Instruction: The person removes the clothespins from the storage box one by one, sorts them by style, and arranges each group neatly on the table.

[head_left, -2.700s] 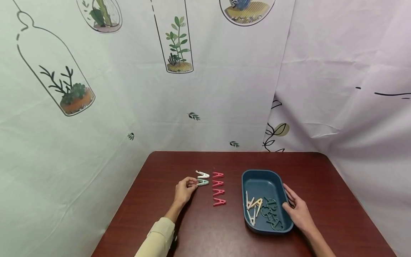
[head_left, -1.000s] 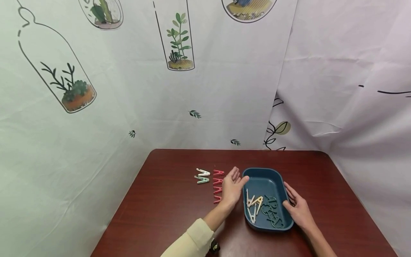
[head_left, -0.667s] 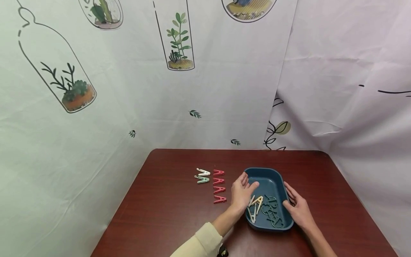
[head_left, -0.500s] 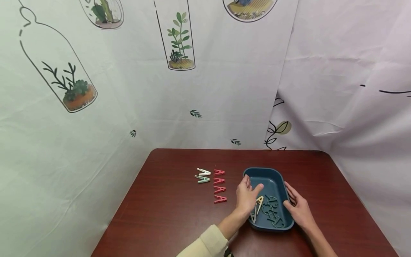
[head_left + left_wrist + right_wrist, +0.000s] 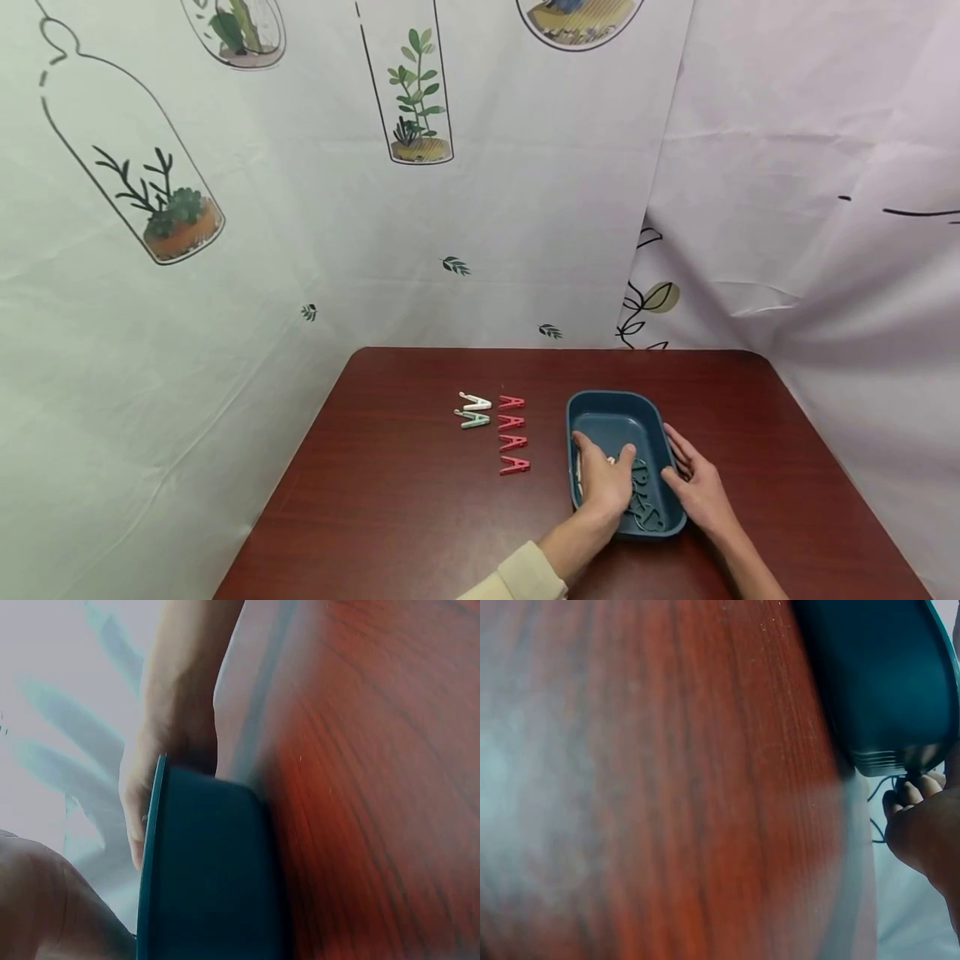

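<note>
My left hand reaches down into the blue tray, thumb and index finger spread apart over the clothespins inside. A pale clothespin shows at the tray's left wall; the others there are mostly covered by this hand. Whether its fingertips touch any cannot be seen. My right hand holds the tray's right side, with the thumb at the rim and the fingers along the outer wall. Dark green ring-shaped pieces lie in the tray's right half. The tray's outer wall fills the middle of the left wrist view.
Left of the tray, several red clothespins form a column on the brown table. Beside their far end lie a white clothespin and a light green clothespin. A printed cloth hangs behind the table.
My left hand has left the light green clothespin, moved right across the red column and gone down into the tray. My right hand stays on the tray.
</note>
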Motion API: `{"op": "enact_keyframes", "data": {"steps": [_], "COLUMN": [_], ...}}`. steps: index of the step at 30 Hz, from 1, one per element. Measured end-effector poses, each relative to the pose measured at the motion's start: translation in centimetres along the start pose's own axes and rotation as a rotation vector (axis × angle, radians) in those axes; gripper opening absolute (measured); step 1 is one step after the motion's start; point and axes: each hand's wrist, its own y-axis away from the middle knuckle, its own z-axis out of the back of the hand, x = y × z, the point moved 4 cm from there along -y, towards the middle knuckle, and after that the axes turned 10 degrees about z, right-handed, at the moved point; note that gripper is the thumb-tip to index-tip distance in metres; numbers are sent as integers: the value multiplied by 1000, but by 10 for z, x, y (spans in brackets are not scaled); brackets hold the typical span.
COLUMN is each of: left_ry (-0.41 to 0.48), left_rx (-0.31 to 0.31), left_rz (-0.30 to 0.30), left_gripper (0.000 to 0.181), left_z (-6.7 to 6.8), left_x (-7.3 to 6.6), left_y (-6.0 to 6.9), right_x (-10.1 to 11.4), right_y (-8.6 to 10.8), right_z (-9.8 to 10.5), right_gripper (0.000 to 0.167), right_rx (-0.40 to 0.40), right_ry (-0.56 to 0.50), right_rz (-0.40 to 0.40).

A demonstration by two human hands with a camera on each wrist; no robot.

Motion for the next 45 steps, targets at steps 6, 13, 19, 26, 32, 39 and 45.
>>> {"op": "enact_keyframes", "data": {"steps": [6,13,19,26,32,39,45], "left_ry": [-45,-21,-23,33,161,56,-130], "left_rx": [-55,-6,24,66,18,-14,-67], "left_rz": [39,80,67,-35,-88,-67,-85], "left_gripper": [96,88,75,65,65,66,66], "left_z": [-3,-6,-14,-21,-18,-8,-3], "left_x": [5,9,5,9,14,11,15], "left_y": [0,-13,-27,-47,-54,-41,-39], "right_x": [0,1,-1,0,1,2,1], "right_y": [-1,0,-1,-1,-2,-4,0], "right_z": [-1,-1,1,1,0,1,-1], "right_gripper": [69,68,68,68,68,67,67], "right_rx": [6,-1,-12,-22,-23,-20,-10], "right_ry": [7,-9,-18,-19,-15,8,5], "right_rz": [-10,10,13,26,46,50,32]}}
